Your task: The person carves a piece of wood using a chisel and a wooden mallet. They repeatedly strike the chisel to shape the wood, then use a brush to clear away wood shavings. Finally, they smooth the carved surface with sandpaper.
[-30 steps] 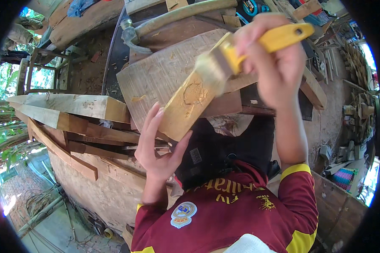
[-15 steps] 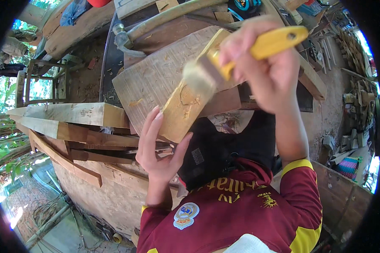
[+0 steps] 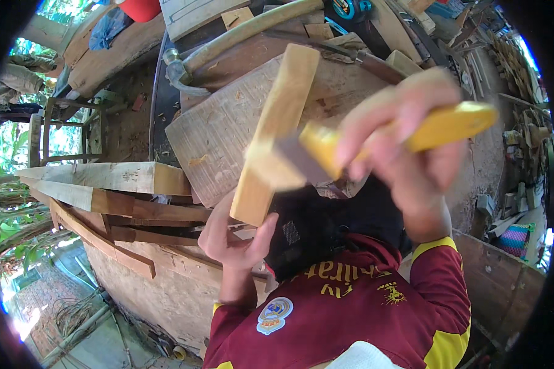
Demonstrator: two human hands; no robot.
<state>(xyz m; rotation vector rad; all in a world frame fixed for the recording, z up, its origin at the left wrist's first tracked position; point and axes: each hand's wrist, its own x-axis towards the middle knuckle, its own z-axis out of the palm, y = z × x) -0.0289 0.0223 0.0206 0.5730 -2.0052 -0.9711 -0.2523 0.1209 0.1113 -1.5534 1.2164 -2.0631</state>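
My left hand point(image 3: 231, 237) is closed round the near end of a wooden block point(image 3: 294, 77), thumb on one side and fingers on the other. The block slants up and away over a scored wooden board point(image 3: 212, 138). A plain, narrow side of it faces up. In my right hand point(image 3: 412, 138) is a paintbrush point(image 3: 461, 126) with a yellow handle, gripped between thumb and fingers. Its pale bristles, blurred by motion, lie across the block's near half. How firmly they touch the wood is unclear.
Beyond the board lies a hammer point(image 3: 177, 72) with a long wooden handle. A wooden-handled tool point(image 3: 378, 66) rests to its right, near a blue-and-black round object point(image 3: 351, 8). Timber beams point(image 3: 123, 172) are stacked at left. A red container point(image 3: 140, 8) stands at the far left.
The block has been turned from its broad, carved-looking face to a narrow plain side. My right hand and the paintbrush have shifted right and nearer to me. The left hand keeps its end.
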